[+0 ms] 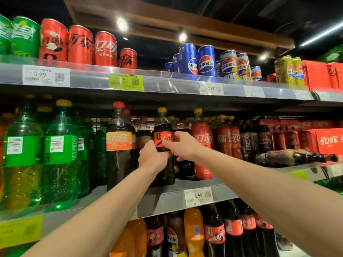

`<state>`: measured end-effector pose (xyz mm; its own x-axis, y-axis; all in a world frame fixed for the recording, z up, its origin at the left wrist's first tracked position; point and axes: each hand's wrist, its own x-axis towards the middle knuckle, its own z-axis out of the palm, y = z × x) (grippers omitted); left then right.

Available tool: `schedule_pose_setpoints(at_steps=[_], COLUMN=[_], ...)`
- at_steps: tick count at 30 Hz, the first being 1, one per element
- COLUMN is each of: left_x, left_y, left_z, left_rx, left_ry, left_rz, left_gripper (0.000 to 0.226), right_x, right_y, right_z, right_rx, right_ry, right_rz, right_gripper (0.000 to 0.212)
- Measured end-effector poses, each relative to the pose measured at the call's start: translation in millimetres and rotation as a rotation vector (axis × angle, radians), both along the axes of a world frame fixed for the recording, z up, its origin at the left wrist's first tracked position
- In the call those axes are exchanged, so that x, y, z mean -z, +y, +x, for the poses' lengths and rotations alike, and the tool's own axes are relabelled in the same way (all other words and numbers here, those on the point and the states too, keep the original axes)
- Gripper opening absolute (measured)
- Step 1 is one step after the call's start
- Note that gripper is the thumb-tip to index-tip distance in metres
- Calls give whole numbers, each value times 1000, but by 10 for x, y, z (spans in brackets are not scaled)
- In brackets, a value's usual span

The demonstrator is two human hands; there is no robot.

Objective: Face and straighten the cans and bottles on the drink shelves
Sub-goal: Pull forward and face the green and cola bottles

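Observation:
A dark cola bottle [163, 127] with a yellow cap and a red-and-black label stands upright at the front of the middle shelf [163, 199]. My left hand [151, 157] grips its body from the lower left. My right hand [179, 145] holds it at the label from the right. To its left stands a taller cola bottle [118, 143] with a red cap and an orange label. A red-wrapped cola bottle [201, 145] stands just to its right. Red cola cans [105, 49] and blue cans [206, 61] line the top shelf.
Large green bottles [59, 154] fill the left of the middle shelf. A dark bottle [289, 157] lies on its side at the right, before red cartons [328, 141]. Orange and cola bottles [194, 232] stand on the shelf below. Price tags [198, 197] hang on the shelf edges.

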<state>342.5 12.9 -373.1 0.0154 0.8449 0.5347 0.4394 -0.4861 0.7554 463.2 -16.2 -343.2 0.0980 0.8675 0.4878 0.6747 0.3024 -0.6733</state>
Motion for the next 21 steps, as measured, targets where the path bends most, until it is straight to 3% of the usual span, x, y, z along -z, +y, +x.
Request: schedule_pose_setpoints(at_steps=[5, 13, 15, 18, 21], left_x=[86, 70, 61, 46, 19], left_y=[240, 681, 788, 903, 956], left_z=[110, 325, 390, 433, 438], left_rx=[-120, -232, -243, -274, -251], left_ry=[74, 316, 413, 532, 581], left_rz=[-24, -155, -205, -212, -201], left_gripper=[29, 32, 38, 54, 48], right_x=[300, 397, 433, 524, 575], right_y=[306, 583, 657, 755, 811], right_z=[4, 204, 230, 260, 294], right_rx=[-9, 38, 74, 123, 145], right_ry=[-11, -472, -575, -609, -595], right_rz=[-157, -334, -329, -242, -166], right_gripper=[51, 39, 27, 29, 30])
